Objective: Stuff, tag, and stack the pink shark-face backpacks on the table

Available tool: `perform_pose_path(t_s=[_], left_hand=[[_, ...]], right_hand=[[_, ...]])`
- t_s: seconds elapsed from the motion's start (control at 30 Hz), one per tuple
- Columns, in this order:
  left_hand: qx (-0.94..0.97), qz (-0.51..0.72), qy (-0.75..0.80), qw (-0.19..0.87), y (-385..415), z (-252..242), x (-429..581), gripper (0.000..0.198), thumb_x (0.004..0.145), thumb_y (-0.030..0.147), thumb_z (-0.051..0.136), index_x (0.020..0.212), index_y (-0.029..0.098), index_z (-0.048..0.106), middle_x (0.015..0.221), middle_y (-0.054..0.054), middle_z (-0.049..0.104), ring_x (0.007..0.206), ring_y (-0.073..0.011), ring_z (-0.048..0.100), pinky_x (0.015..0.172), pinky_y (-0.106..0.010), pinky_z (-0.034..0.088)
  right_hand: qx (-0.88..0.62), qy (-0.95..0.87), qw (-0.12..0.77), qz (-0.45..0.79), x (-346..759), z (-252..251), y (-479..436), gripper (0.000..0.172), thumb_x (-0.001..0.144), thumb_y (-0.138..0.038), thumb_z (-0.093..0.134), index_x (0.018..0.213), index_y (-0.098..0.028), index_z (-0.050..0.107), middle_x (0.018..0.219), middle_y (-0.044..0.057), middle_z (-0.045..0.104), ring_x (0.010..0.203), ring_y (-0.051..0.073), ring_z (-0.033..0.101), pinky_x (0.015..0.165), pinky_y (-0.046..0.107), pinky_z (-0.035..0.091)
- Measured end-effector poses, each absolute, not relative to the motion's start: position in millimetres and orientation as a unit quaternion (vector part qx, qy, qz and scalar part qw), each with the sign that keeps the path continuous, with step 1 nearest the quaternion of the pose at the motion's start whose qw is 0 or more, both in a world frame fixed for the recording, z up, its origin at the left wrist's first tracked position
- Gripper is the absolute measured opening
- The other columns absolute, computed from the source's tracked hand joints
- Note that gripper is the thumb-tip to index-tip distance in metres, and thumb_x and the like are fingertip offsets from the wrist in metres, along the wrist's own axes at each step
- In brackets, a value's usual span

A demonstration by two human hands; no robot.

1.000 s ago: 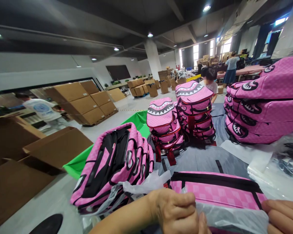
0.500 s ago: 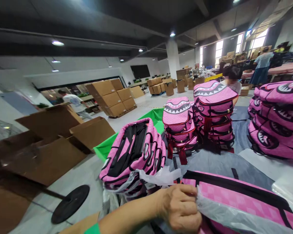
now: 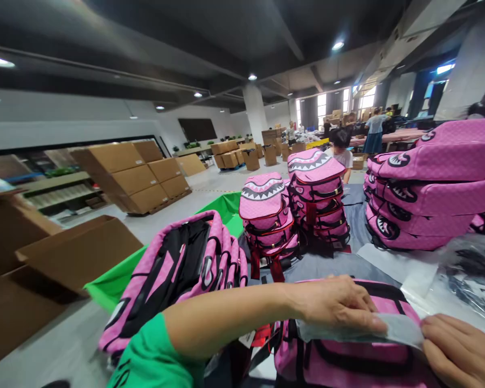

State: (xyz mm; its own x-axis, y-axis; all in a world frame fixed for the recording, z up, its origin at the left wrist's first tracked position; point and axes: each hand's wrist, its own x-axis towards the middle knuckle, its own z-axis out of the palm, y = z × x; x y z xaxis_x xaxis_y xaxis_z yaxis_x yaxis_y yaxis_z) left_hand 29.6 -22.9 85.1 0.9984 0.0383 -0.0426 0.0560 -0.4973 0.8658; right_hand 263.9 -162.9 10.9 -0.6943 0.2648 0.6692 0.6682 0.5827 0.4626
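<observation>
A pink checked backpack with black trim lies on the table right in front of me. Across its upper side stretches a translucent plastic bag, its edge pulled into a band. My left hand reaches over from the left, thumb and fingers closed on this plastic. At the right end of the band my right hand grips the plastic too, fingers curled. A white tag and a red strap show at the backpack's left side. Its lower part runs out of view.
Pink backpacks lean in a row at the left by a green bin. Shark-mouth backpacks stand stacked behind, with a larger pile at right. Clear plastic bags lie at right. A person is beyond the table; cartons stand left.
My view has swung right. My left hand has moved right along the plastic over the backpack, and my right hand has come into view holding the plastic's other end.
</observation>
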Motion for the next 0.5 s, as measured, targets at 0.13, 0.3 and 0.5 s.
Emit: perform_pose_path(t_s=[0.13,0.3,0.5], left_hand=[[0.792,0.015,0.119,0.598,-32.5,84.0,13.2,0.061,0.073,0.074,0.073,0.061,0.019,0.050,0.059,0.006,0.036,0.058,-0.0095,0.033,0.055,-0.026,0.028],[0.721,0.087,0.233,0.647,-29.0,82.6,12.2,0.063,0.052,0.069,0.088,0.071,0.018,0.057,0.062,0.008,0.043,0.058,-0.0077,0.033,0.054,-0.025,0.023],[0.720,0.104,0.272,0.629,-5.2,87.0,17.9,0.079,0.063,0.092,0.060,0.069,0.014,0.067,0.059,0.003,0.052,0.057,-0.0094,0.039,0.056,-0.025,0.028]], right_hand=[[-0.303,-0.822,0.333,-0.348,263.4,14.7,-137.6,0.025,0.097,-0.007,0.050,0.081,-0.024,0.059,0.067,0.000,0.060,0.065,0.017,0.058,0.064,0.032,0.047],[-0.285,-0.811,0.379,-0.342,261.0,15.9,-88.2,0.030,0.103,-0.011,0.041,0.077,-0.023,0.050,0.060,-0.003,0.044,0.055,0.014,0.040,0.055,0.031,0.031],[-0.247,-0.815,0.345,-0.395,264.8,23.1,-61.5,0.033,0.102,-0.009,0.042,0.074,-0.022,0.053,0.060,-0.003,0.044,0.056,0.013,0.040,0.057,0.031,0.030]])
